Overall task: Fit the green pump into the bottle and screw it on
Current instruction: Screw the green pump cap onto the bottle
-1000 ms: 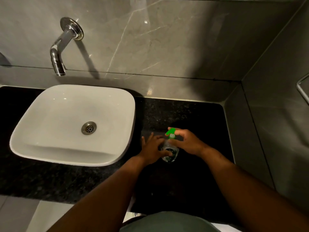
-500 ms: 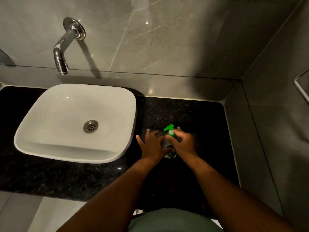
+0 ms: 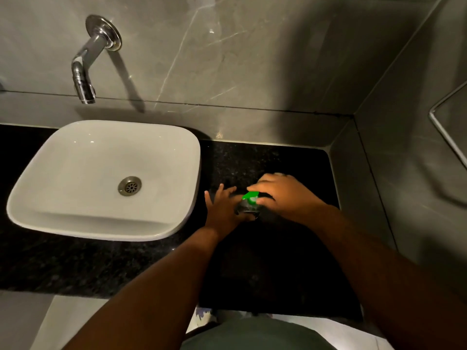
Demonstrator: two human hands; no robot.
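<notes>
Since half a second ago the right hand has swung over the green pump, fingers curled around it and hiding most of it. Beside it, the left hand wraps the bottle, fingers partly splayed. Both sit right of centre on the dark counter, beside the empty white basin.
</notes>
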